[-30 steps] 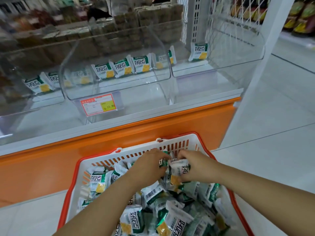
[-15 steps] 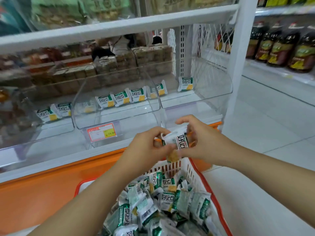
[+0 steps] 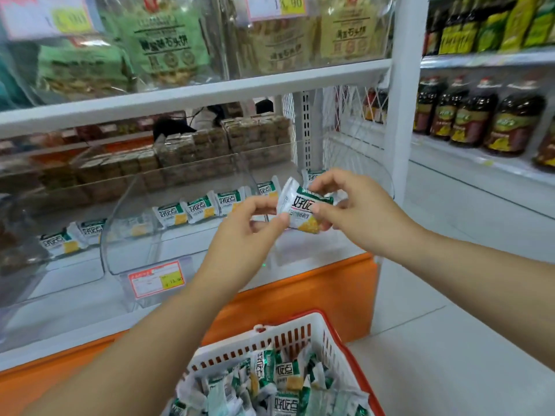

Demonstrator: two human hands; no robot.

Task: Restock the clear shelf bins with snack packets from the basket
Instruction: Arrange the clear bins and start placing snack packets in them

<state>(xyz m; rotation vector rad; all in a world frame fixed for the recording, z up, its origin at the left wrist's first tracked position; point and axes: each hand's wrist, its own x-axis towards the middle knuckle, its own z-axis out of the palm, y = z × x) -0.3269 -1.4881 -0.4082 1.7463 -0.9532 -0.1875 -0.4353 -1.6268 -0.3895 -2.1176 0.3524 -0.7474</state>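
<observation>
1. At the lower centre of the frame stands a white slotted basket point(image 3: 303, 322) with a red rim, heaped with green-and-white snack packets point(image 3: 282, 382).
2. Both bare forearms reach up from the bottom edge to the middle of the frame, well above the basket.
3. The left hand point(image 3: 240, 234) has its thumb and curled fingers point(image 3: 259, 203) pinching the left edge of one packet.
4. The right hand point(image 3: 363, 214) pinches the same packet from the right, with a fingertip on its front and the other fingers curled behind it.
5. This held packet point(image 3: 301, 209) is tilted, white and green with a yellow patch. It hangs in the air at the centre of the frame, in front of the bins and touching neither.
6. Left of centre is a clear bin point(image 3: 120, 223) with a curved front. A row of packets point(image 3: 198, 210) lies along its back, a price tag point(image 3: 156, 279) hangs on its front, and an orange base point(image 3: 318, 286) runs below.
7. Behind the bins are brown wrapped blocks point(image 3: 210, 148).
8. Large bags point(image 3: 168, 40) fill the shelf at the upper left, and dark bottles point(image 3: 477, 115) stand at the upper right.
</observation>
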